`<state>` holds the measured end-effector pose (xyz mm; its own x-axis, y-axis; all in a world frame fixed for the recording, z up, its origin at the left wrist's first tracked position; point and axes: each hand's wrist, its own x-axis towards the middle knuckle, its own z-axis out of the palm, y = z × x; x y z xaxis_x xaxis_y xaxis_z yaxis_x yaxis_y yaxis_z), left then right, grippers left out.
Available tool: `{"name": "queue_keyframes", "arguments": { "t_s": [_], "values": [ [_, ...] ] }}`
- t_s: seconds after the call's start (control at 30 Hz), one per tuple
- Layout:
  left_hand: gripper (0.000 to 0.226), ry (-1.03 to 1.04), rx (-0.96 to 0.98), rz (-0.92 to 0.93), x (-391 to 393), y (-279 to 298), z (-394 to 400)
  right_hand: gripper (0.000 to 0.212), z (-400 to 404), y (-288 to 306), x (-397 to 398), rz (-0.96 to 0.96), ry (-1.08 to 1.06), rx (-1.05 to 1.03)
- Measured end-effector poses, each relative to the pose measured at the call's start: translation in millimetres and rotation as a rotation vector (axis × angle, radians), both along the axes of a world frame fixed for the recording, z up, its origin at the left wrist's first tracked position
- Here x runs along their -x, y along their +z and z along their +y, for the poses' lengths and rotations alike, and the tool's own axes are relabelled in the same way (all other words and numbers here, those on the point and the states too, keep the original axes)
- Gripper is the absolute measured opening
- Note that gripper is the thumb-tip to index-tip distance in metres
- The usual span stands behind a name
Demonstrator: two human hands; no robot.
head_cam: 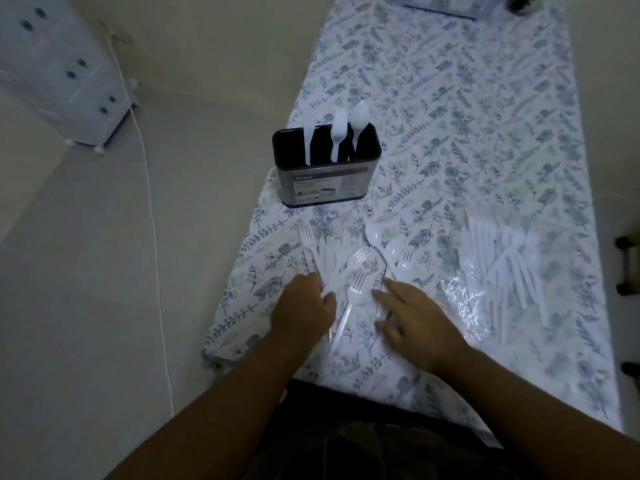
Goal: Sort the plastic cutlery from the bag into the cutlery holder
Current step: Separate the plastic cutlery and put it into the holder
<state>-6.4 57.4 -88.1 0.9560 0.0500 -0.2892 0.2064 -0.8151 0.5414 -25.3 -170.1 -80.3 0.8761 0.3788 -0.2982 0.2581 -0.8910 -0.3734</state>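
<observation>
A black and steel cutlery holder (323,188) stands on the table's left side with a white knife (308,133), a fork (337,133) and a spoon (360,123), one in each compartment. Loose white forks (329,254) and spoons (382,244) lie fanned out in front of it. My left hand (304,306) rests on the handles of the fork pile, fingers curled over them. My right hand (412,313) lies flat with fingers spread over the spoon handles. A clear plastic bag (460,299) with several more white pieces (505,261) lies at the right.
The table carries a floral cloth (450,116) and its left edge runs close to the holder. A white cord (149,202) hangs along the wall at the left, next to a drawer unit (59,71). A dark object (521,3) sits at the far end.
</observation>
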Motion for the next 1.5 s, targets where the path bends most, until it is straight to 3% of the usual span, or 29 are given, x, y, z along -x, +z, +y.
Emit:
{"name": "queue_keyframes", "arguments": {
  "t_s": [0.13,0.27,0.37,0.47,0.53,0.6,0.73,0.8,0.9,1.0,1.1,1.23,1.33,1.5],
  "values": [
    [0.031,-0.038,-0.061,0.003,8,4,-10,0.059,-9,0,-1,0.064,-0.081,-0.028],
    [0.042,0.087,0.101,-0.007,18,16,-39,0.048,-14,9,-9,-0.029,-0.291,-0.130],
    [0.038,0.131,0.198,-0.029,27,22,-64,0.042,-5,25,-15,0.252,-0.481,-0.382],
    [0.035,-0.023,0.229,-0.033,38,28,-84,0.027,1,37,-17,0.592,-0.698,-0.693],
    [0.033,-0.101,0.196,-0.049,43,30,-90,0.022,-3,37,-16,0.585,-0.739,-0.727],
    [0.032,-0.035,0.153,-0.069,44,29,-88,0.015,-9,35,-15,0.543,-0.798,-0.730],
    [0.028,0.221,0.017,-0.009,33,23,-71,0.009,-20,28,-19,0.466,-0.726,-0.653],
    [0.047,0.290,-0.021,0.044,23,22,-66,0.012,-23,26,-20,0.451,-0.663,-0.644],
    [0.065,0.281,-0.115,0.118,6,21,-72,0.033,-24,25,-20,0.415,-0.589,-0.608],
    [0.050,0.255,-0.147,0.152,-6,20,-74,0.053,-25,26,-20,0.339,-0.540,-0.492],
    [0.023,0.259,-0.034,0.121,-8,19,-69,0.044,-27,27,-19,0.324,-0.545,-0.490],
    [0.019,0.284,0.096,0.048,-4,20,-62,0.035,-26,25,-18,0.352,-0.578,-0.482],
    [0.015,0.201,0.203,0.004,0,22,-67,0.031,-20,28,-20,0.381,-0.631,-0.559],
    [0.019,-0.175,0.292,-0.032,8,32,-80,0.031,-8,32,-27,0.625,-0.775,-0.794]
  ]
}}
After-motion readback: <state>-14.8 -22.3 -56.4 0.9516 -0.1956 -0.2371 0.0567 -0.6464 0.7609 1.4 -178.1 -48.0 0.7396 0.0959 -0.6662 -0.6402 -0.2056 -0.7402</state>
